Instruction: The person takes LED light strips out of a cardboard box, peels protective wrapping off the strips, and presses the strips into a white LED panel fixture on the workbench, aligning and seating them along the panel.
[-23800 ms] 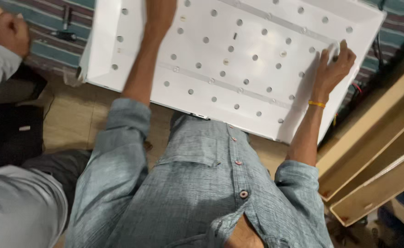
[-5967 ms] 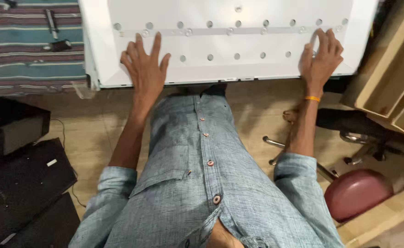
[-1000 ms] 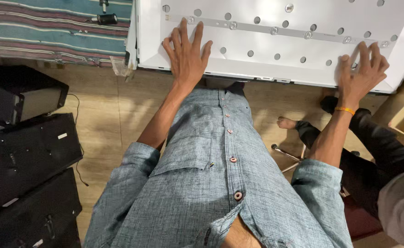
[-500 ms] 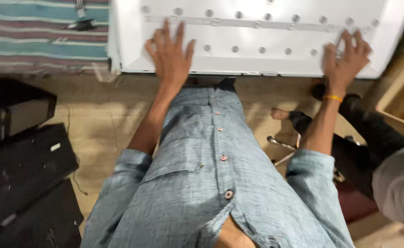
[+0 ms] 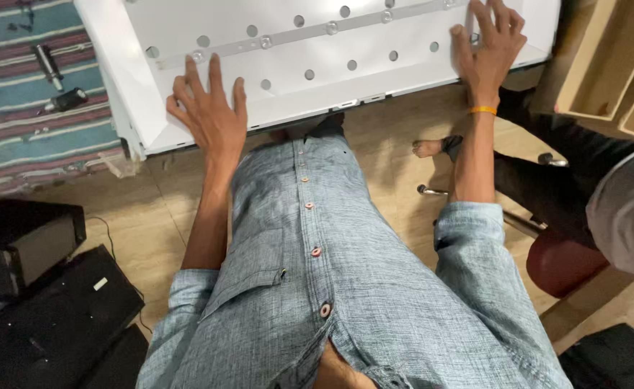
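Observation:
A large white panel [image 5: 374, 79] with round holes and a strip of small lenses [image 5: 309, 32] lies flat in front of me. My left hand [image 5: 212, 119] rests palm down on its near edge, fingers spread. My right hand [image 5: 490, 47] presses flat on the panel near its right corner, fingers apart; an orange band circles that wrist. Neither hand holds anything. My grey-blue buttoned shirt fills the lower middle of the view.
A striped rug [image 5: 28, 108] with small dark tools [image 5: 46, 65] lies at left. Black equipment cases [image 5: 36, 302] sit at lower left. Another person's bare foot [image 5: 428, 148] and dark-trousered leg are at right, beside a maroon stool [image 5: 558, 263] and wooden frames [image 5: 612, 65].
The view has shifted, so the panel sits higher and further left. Both hands stay flat on the panel's near edge, the right one now nearer the corner.

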`<state>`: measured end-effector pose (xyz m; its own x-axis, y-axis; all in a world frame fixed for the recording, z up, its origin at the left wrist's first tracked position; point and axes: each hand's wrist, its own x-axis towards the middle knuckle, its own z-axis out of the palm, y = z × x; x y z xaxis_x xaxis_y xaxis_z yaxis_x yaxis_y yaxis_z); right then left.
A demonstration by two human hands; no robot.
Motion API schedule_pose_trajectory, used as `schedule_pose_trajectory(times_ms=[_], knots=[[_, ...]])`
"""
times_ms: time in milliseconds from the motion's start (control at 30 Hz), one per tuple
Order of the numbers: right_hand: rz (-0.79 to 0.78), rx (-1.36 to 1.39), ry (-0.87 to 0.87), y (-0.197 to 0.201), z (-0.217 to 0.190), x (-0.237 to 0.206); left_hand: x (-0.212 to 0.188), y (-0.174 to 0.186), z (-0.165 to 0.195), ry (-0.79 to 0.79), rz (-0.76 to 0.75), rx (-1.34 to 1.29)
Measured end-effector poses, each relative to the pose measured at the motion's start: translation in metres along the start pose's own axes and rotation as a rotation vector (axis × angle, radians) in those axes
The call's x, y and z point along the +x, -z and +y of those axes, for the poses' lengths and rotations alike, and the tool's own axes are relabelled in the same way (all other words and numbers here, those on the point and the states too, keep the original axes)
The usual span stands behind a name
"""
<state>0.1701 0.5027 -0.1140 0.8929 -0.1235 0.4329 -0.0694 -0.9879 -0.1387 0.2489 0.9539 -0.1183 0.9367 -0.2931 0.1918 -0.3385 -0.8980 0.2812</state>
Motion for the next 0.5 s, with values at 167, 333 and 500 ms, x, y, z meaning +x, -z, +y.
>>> schedule_pose_trajectory(times_ms=[167, 333, 500], knots=[[-0.043, -0.026, -0.058, 0.003, -0.002, -0.002, 0.002, 0.004, 0.004, -0.007, 0.033, -0.004], [-0.029, -0.011, -0.049, 0.004, -0.003, -0.002, -0.001, 0.001, 0.001, -0.005, 0.020, 0.000], [-0.041, 0.050, -0.079, 0.004, -0.004, 0.000, -0.001, -0.006, -0.002, 0.024, 0.004, -0.011]])
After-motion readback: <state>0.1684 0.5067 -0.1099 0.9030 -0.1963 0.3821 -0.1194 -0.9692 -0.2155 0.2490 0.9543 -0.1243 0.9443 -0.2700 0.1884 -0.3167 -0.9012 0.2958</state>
